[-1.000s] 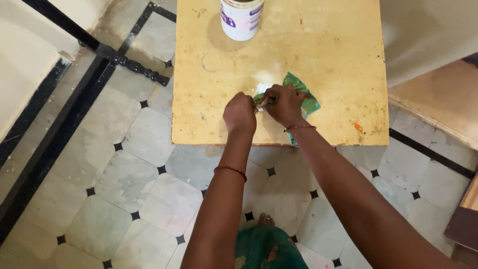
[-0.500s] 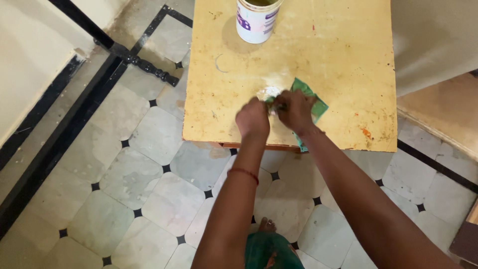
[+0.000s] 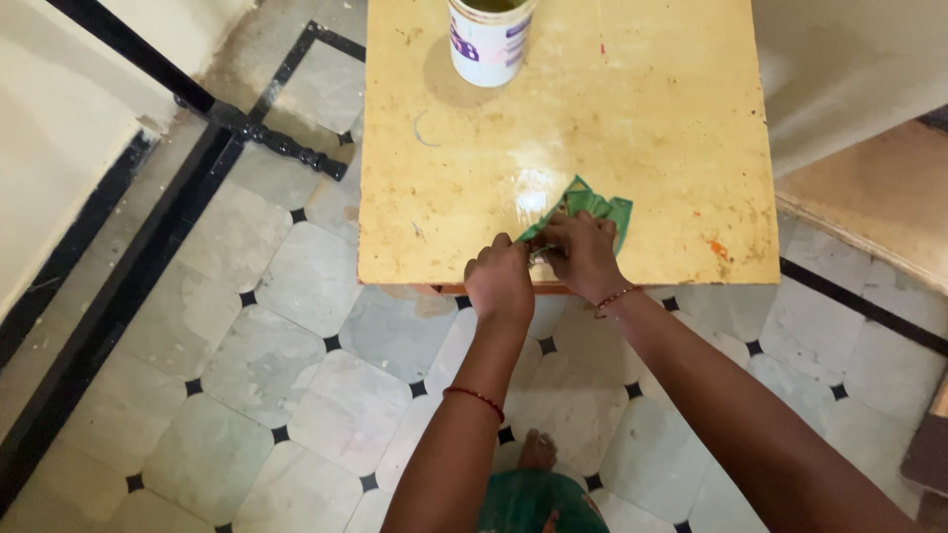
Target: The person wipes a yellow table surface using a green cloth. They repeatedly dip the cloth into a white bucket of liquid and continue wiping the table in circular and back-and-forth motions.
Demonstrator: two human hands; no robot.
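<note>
A yellow table [image 3: 642, 128] with a worn, stained top stands in front of me. A crumpled green cloth [image 3: 591, 208] lies near its front edge. My right hand [image 3: 585, 255] is closed on the cloth. My left hand [image 3: 500, 279] is right beside it, fingers curled, pinching a small shiny thing between the two hands; what it is stays hidden. Both hands sit at the table's front edge. A red thread band circles each wrist.
A white can [image 3: 490, 39] with a purple label stands open at the table's far edge. Below lies a pale tiled floor [image 3: 247, 326] with black diamond insets. A black turned rail [image 3: 267, 135] runs at left. A cream wall and low wooden ledge [image 3: 869, 188] stand at right.
Both hands have drawn back toward the table's front edge, pulling the green cloth nearer with them. The view has shifted slightly.
</note>
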